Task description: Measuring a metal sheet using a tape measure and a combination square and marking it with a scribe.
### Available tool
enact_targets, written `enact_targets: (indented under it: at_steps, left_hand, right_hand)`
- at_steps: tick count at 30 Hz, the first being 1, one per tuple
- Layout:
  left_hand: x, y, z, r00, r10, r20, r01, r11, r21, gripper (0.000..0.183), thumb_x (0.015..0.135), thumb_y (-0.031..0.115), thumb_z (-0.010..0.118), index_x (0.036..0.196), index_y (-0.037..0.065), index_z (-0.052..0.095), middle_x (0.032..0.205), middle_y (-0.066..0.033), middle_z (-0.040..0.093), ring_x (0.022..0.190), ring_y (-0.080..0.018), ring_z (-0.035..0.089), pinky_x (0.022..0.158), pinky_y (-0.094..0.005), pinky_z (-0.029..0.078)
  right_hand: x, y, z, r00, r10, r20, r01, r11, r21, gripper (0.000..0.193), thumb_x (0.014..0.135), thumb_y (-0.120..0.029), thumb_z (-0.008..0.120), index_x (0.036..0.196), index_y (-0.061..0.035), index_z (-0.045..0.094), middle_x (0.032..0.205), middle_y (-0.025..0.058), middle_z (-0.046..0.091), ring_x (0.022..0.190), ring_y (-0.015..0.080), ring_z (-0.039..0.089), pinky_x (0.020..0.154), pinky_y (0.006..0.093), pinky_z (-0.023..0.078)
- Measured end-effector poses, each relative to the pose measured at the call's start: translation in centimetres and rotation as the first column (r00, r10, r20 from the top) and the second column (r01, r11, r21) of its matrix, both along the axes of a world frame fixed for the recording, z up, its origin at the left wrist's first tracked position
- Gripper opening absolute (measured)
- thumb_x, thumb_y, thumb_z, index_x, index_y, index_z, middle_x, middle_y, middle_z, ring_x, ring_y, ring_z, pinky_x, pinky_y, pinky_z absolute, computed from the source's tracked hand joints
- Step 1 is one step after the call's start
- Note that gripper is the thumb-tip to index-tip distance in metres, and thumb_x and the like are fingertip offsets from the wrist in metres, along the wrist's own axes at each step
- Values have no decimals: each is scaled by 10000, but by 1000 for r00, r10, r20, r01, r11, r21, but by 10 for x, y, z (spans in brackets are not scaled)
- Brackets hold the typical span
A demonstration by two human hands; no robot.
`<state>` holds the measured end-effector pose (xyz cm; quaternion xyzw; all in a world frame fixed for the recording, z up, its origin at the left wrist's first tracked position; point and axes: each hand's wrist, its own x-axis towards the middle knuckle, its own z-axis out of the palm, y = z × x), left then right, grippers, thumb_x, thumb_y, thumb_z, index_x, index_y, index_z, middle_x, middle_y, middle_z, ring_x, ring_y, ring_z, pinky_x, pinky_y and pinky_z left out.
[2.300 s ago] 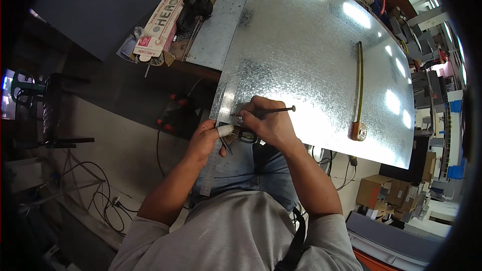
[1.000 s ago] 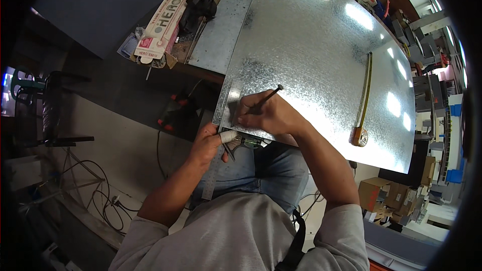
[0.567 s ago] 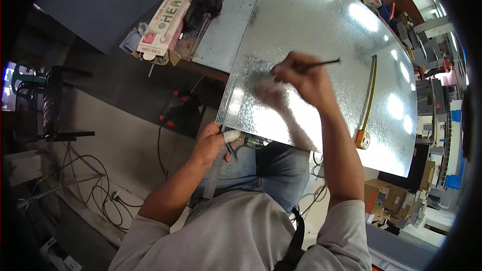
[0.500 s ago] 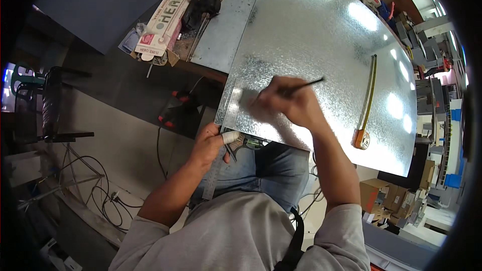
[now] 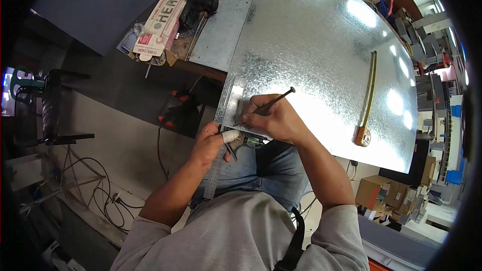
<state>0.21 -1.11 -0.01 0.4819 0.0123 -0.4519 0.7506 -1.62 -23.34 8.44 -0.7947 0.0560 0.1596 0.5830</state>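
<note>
A large shiny galvanized metal sheet (image 5: 296, 40) lies in front of me. At its near left corner my left hand (image 5: 205, 146), a finger wrapped in white tape, grips a combination square (image 5: 213, 178). The square's ruler runs from the sheet's surface back past the edge toward my lap, and its head with a green vial rests by the near edge. Closed around a dark metal scriber (image 5: 279, 100) with a flat round end, my right hand (image 5: 279, 120) sits low over the sheet beside the ruler. The scriber's tip is hard to make out under my fingers.
An extended tape measure (image 5: 362, 137) lies on the right part of the sheet. A long cardboard box (image 5: 163, 17) and a black tool (image 5: 199, 6) are on the bench at upper left. A red-and-black tool (image 5: 170, 115) is below the bench; cardboard boxes (image 5: 389, 194) stand at right.
My right hand has come down and left toward the near corner, beside the ruler, with the scriber now more upright. My left hand and the square have stayed in place.
</note>
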Motion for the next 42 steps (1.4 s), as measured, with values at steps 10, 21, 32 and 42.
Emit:
enact_targets:
  at_steps: [10, 21, 32, 42]
  left_hand:
    - [2, -1, -1, 1000, 5, 22, -5, 1000, 1, 191, 940, 137, 721, 1121, 76, 709, 933, -32, 732, 719, -105, 667, 425, -246, 491]
    - [-1, 5, 7, 998, -51, 26, 49, 995, 84, 237, 961, 162, 702, 1175, 60, 701, 972, -36, 730, 779, -113, 671, 456, -249, 486]
    - [-6, 83, 59, 935, 207, 287, -249, 961, 117, 355, 1027, 182, 567, 1336, 12, 598, 1187, -200, 724, 801, -161, 720, 442, -230, 516]
    - [4, 33, 110, 836, 181, 519, -215, 977, 7, 363, 1010, 110, 628, 1361, 19, 602, 1131, -110, 727, 868, -144, 700, 567, -250, 563]
  right_hand:
    - [49, -39, -10, 956, 208, 204, -224, 973, 57, 115, 952, -108, 717, 914, -2, 740, 793, 75, 731, 729, 167, 700, 673, 289, 549]
    - [-17, -110, 56, 640, -177, 747, 526, 810, -259, 327, 1119, -205, 479, 1302, 0, 657, 1018, 153, 769, 920, 214, 747, 809, 346, 608]
    - [-232, -221, -3, 583, -563, 586, 750, 94, -655, 587, 963, -476, 723, 1358, -66, 582, 1342, 235, 648, 1263, 399, 622, 1023, 499, 498]
    - [-213, -163, -7, 428, -530, 732, 895, 137, -424, 562, 952, -369, 756, 1367, -24, 599, 1355, 209, 643, 1281, 369, 600, 1089, 450, 453]
